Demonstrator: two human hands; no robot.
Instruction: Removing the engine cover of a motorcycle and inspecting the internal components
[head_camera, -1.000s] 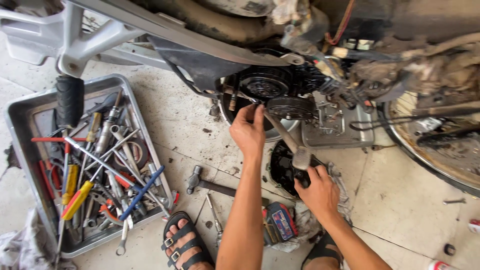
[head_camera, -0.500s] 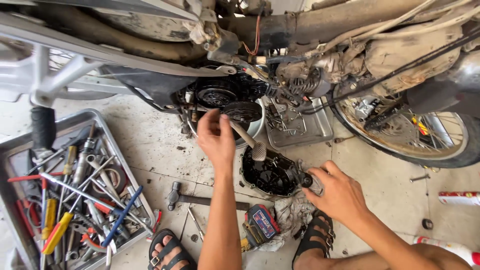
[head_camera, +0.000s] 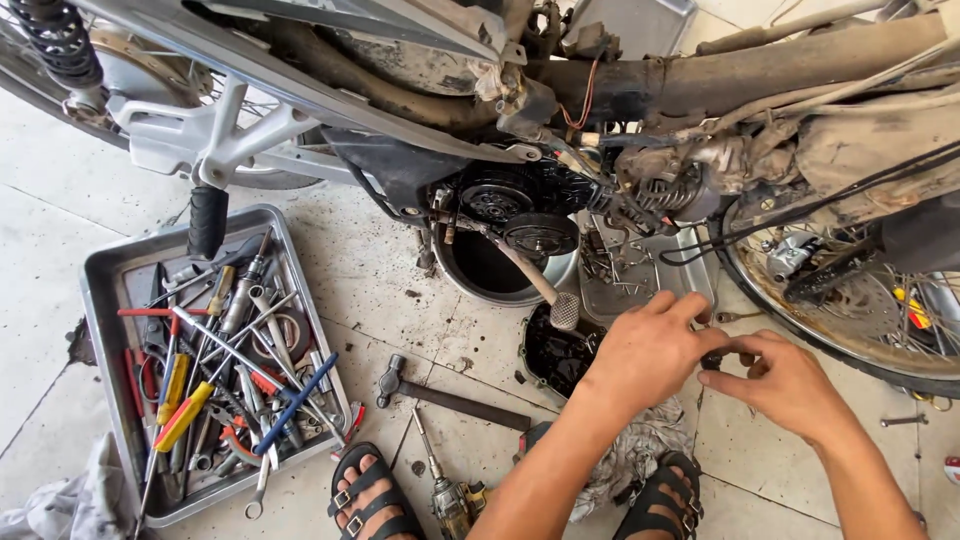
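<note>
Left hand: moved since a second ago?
Yes. The left hand left the engine clutch area, dropping down and right to meet the right hand by the front wheel.

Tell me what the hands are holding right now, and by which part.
The right hand pinches a small dark part between thumb and fingers; the left hand touches it from above. Which end is gripped cannot be told.

light: bright, even daylight | shadows: soft, darkest under bike (head_camera: 520, 70) | glare: mild on tray (head_camera: 110, 275) rim | focus: sharp | edges: slight wide-angle bend
</note>
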